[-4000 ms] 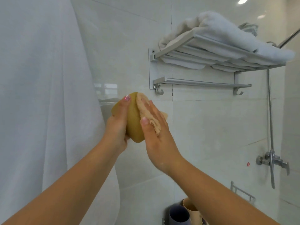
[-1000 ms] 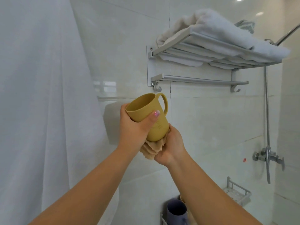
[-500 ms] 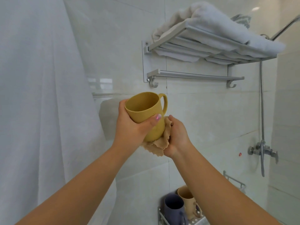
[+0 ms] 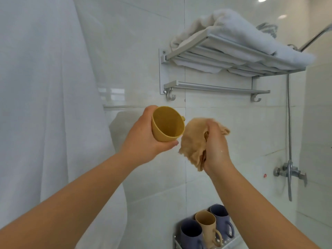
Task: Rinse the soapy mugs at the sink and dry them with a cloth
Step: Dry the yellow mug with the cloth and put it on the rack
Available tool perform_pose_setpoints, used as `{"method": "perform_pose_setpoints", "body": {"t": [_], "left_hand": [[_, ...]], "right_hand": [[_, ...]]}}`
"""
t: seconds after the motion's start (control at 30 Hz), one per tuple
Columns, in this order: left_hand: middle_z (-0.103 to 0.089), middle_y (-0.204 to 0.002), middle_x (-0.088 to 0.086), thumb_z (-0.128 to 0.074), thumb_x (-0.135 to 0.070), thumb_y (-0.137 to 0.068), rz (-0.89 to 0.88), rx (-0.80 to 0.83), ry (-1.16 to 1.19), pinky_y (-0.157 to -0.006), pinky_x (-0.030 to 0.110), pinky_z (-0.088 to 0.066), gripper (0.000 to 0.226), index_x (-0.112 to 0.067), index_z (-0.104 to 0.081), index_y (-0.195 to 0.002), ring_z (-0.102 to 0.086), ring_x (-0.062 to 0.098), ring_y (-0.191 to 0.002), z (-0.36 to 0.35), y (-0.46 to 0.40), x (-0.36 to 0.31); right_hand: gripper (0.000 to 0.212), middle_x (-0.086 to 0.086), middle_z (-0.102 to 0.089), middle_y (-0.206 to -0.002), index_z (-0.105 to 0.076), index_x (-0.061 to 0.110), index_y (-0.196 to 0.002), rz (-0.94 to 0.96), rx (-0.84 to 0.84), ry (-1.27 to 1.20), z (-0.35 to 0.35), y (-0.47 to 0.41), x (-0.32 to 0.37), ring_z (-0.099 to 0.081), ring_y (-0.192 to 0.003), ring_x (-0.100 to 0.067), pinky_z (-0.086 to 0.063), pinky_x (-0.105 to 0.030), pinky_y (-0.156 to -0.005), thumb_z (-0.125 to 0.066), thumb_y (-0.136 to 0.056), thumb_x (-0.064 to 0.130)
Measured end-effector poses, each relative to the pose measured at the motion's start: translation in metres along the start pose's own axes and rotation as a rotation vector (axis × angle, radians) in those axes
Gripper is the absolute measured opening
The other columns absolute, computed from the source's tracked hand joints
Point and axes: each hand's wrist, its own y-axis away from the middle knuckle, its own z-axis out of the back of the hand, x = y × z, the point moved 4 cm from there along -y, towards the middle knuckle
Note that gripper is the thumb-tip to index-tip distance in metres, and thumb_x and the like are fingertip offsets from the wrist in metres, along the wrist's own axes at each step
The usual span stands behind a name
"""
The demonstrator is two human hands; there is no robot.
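Note:
My left hand (image 4: pixel 143 139) grips a mustard-yellow mug (image 4: pixel 166 124) round its body, tilted so its open mouth faces me and its handle points away. Just to the right, apart from the mug, my right hand (image 4: pixel 214 146) holds a bunched tan cloth (image 4: pixel 193 142) that hangs down from the fingers. Both are raised in front of the tiled wall. Low in the frame a metal wall rack (image 4: pixel 177 244) holds two blue-grey mugs (image 4: pixel 190 234) (image 4: pixel 221 221) and a beige mug (image 4: pixel 207 229) between them.
A white shower curtain (image 4: pixel 45 105) hangs along the left. A metal towel shelf (image 4: pixel 233 53) with folded white towels (image 4: pixel 242 31) and a rail (image 4: pixel 215 88) is above the hands. A shower valve (image 4: pixel 289 172) and hose (image 4: pixel 288 123) are at the right.
The cloth has come off the mug's base; my right hand moved right with it. My left hand tipped the mug so its mouth faces me. The view shifted down, showing more of the rack.

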Motion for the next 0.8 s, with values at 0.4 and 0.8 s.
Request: {"method": "perform_pose_setpoints", "body": {"t": [0.4, 0.8], "left_hand": [[-0.057, -0.104, -0.009, -0.084, -0.046, -0.059, -0.131, 0.186, -0.507, -0.084, 0.035, -0.042, 0.078, -0.025, -0.046, -0.125, -0.052, 0.02, -0.098, -0.006, 0.001, -0.009], [-0.056, -0.113, -0.016, -0.081, -0.059, -0.044, 0.127, 0.551, -0.18, -0.084, 0.03, -0.051, 0.092, -0.037, -0.043, -0.125, -0.056, 0.007, -0.1, -0.017, 0.016, 0.023]], "right_hand": [[0.031, 0.018, -0.046, -0.062, -0.05, 0.03, -0.063, 0.437, 0.5, 0.842, -0.031, 0.03, -0.016, -0.045, -0.064, 0.003, -0.041, -0.025, -0.077, -0.044, -0.091, 0.016], [0.016, 0.012, -0.063, -0.055, -0.061, 0.022, -0.077, 0.182, 0.674, 0.87, -0.023, 0.021, -0.027, -0.06, -0.063, -0.006, -0.051, -0.031, -0.076, -0.057, -0.092, 0.02]]}}
